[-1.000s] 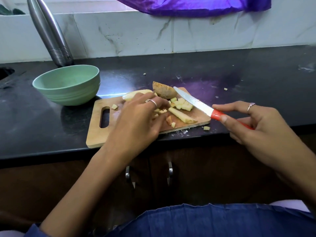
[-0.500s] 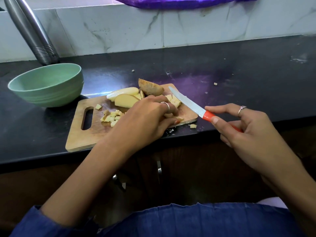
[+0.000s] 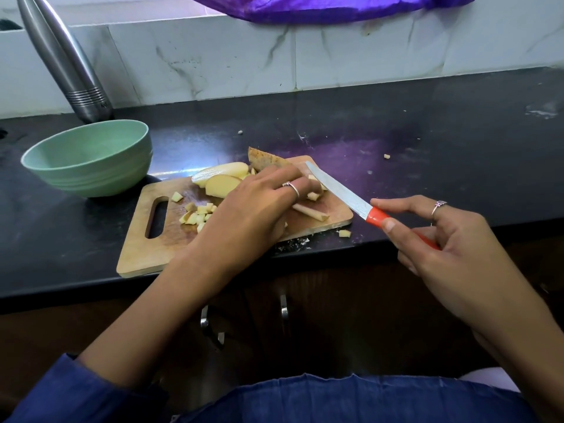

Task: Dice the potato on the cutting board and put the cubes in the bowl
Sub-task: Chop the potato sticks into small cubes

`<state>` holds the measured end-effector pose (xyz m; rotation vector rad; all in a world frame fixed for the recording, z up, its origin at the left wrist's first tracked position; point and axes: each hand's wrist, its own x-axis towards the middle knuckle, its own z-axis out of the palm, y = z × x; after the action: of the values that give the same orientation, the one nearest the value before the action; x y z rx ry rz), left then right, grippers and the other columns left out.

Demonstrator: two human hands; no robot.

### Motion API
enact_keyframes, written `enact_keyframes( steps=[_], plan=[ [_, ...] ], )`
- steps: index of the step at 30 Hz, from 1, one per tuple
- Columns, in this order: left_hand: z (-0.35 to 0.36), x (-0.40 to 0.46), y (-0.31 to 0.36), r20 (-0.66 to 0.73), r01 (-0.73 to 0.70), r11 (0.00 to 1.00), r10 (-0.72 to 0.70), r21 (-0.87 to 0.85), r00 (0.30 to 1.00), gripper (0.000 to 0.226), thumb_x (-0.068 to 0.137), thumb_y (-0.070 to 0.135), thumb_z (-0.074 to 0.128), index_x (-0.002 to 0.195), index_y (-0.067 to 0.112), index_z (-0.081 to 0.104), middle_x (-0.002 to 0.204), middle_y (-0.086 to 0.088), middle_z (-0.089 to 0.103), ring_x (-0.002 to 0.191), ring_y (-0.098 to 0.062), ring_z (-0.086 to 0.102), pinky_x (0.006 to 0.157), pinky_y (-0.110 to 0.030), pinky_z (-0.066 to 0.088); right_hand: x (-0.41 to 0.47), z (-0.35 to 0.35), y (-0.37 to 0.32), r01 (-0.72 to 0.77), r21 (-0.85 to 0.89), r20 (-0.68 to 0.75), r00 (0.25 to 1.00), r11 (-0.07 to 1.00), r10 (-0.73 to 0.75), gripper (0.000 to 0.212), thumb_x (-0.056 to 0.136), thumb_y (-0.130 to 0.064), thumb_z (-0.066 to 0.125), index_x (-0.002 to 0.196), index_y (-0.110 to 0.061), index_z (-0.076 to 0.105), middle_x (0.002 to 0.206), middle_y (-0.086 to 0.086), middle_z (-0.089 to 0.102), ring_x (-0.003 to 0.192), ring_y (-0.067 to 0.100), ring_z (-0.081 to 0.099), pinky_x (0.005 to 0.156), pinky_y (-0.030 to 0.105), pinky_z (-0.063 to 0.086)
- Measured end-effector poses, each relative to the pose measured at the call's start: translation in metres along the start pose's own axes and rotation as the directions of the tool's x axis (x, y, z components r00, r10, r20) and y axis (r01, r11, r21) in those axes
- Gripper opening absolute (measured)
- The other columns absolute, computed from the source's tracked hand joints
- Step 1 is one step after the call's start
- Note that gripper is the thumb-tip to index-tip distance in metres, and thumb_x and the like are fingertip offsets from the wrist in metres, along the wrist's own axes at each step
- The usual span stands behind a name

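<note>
Potato pieces [image 3: 219, 184] are gathered on the wooden cutting board [image 3: 143, 254] by the curled left hand [image 3: 253, 209]. A red-handled knife [image 3: 345, 193], at 3 o'clock, is pinched in the right hand [image 3: 451, 245]. Cubes [image 3: 198, 215] may be swept off the black worktop [image 3: 427, 166].

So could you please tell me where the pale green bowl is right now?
In the head view, the pale green bowl sits on the black counter at left, just beyond the wooden cutting board's handle end.
</note>
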<state>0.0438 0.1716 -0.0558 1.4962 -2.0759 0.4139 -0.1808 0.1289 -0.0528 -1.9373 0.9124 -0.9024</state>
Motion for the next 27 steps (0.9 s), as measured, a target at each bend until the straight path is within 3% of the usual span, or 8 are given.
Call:
enact_keyframes(
  steps=[2, 4, 6, 11, 13, 16, 22, 27],
  plan=[
    [-0.003, 0.002, 0.002, -0.148, 0.090, 0.989, -0.107, -0.114, 0.983, 0.034, 0.083, -0.011, 0.049, 0.109, 0.005, 0.065, 0.101, -0.006, 0.063, 0.092, -0.019, 0.059, 0.078, -0.035, 0.049, 0.000, 0.001, 0.000, 0.006, -0.001, 0.001, 1.000, 1.000, -0.006, 0.020, 0.088, -0.028, 0.056, 0.102, -0.037, 0.067, 0.045, -0.002, 0.038, 0.045, 0.012, 0.032, 0.048, 0.030, 0.027],
    [-0.010, 0.005, 0.006, -0.295, 0.146, 0.974, -0.194, -0.175, 0.936, 0.021, 0.089, -0.004, 0.050, 0.102, 0.001, 0.066, 0.097, -0.007, 0.063, 0.088, -0.006, 0.057, 0.078, -0.016, 0.045, -0.001, 0.001, 0.000, 0.008, 0.023, 0.001, 1.000, 1.000, -0.008, 0.020, 0.088, -0.029, 0.056, 0.102, -0.037, 0.067, 0.045, -0.003, 0.036, 0.046, 0.014, 0.031, 0.048, 0.031, 0.026],
    [-0.019, 0.006, 0.008, -0.435, 0.188, 0.964, -0.254, -0.189, 0.864, 0.020, 0.091, 0.001, 0.047, 0.099, -0.001, 0.065, 0.094, -0.006, 0.063, 0.087, 0.004, 0.054, 0.077, -0.010, 0.041, -0.002, 0.000, -0.003, 0.008, 0.052, 0.018, 1.000, 0.999, -0.009, 0.021, 0.084, -0.036, 0.055, 0.102, -0.038, 0.067, 0.046, -0.003, 0.035, 0.047, 0.016, 0.030, 0.047, 0.032, 0.026],
    [-0.036, -0.010, 0.009, -0.651, 0.264, 0.939, -0.344, -0.222, 0.676, 0.020, 0.090, -0.005, 0.050, 0.100, 0.005, 0.064, 0.093, -0.004, 0.061, 0.087, -0.017, 0.061, 0.073, -0.039, 0.052, -0.007, -0.005, -0.018, 0.084, -0.031, 0.127, 0.989, 0.996, -0.080, 0.025, 0.070, -0.052, 0.058, 0.091, -0.043, 0.067, 0.051, 0.013, 0.047, 0.043, 0.014, 0.034, 0.041, 0.028, 0.030],
    [-0.038, -0.022, 0.011, -0.667, 0.292, 0.919, -0.394, -0.266, 0.633, 0.019, 0.092, -0.001, 0.049, 0.101, 0.011, 0.063, 0.094, -0.005, 0.062, 0.088, -0.020, 0.062, 0.074, -0.043, 0.052, -0.007, -0.009, -0.020, 0.119, -0.115, 0.184, 0.978, 0.986, -0.097, 0.023, 0.071, -0.062, 0.060, 0.088, -0.048, 0.067, 0.058, 0.006, 0.058, 0.045, 0.014, 0.043, 0.042, 0.022, 0.035],
    [-0.037, -0.042, 0.015, -0.656, 0.336, 0.882, -0.470, -0.329, 0.590, 0.020, 0.094, 0.001, 0.050, 0.100, 0.017, 0.059, 0.094, -0.007, 0.062, 0.087, -0.020, 0.062, 0.074, -0.043, 0.053, -0.003, -0.009, -0.022, 0.094, -0.192, 0.243, 0.969, 0.977, -0.045, 0.031, 0.065, -0.069, 0.058, 0.088, -0.052, 0.068, 0.075, -0.015, 0.066, 0.065, 0.006, 0.059, 0.053, 0.024, 0.047],
    [-0.028, -0.055, 0.023, -0.600, 0.369, 0.848, -0.529, -0.380, 0.600, 0.019, 0.094, 0.003, 0.051, 0.103, 0.015, 0.062, 0.095, -0.004, 0.062, 0.091, -0.024, 0.061, 0.077, -0.047, 0.052, 0.016, 0.004, -0.022, 0.135, -0.398, 0.194, 0.979, 0.907, -0.060, 0.034, 0.065, -0.069, 0.048, 0.088, -0.051, 0.066, 0.079, -0.015, 0.067, 0.078, 0.008, 0.059, 0.068, 0.038, 0.050],
    [-0.022, -0.058, 0.027, -0.563, 0.420, 0.879, -0.471, -0.228, 0.679, 0.018, 0.088, -0.007, 0.055, 0.100, 0.003, 0.065, 0.096, -0.001, 0.060, 0.091, -0.014, 0.057, 0.084, -0.016, 0.043, 0.016, 0.002, -0.015, 0.137, -0.483, 0.113, 0.989, 0.865, -0.094, 0.023, 0.076, -0.055, 0.055, 0.093, -0.046, 0.066, 0.083, -0.012, 0.067, 0.079, 0.012, 0.059, 0.066, 0.039, 0.051]
  ],
)
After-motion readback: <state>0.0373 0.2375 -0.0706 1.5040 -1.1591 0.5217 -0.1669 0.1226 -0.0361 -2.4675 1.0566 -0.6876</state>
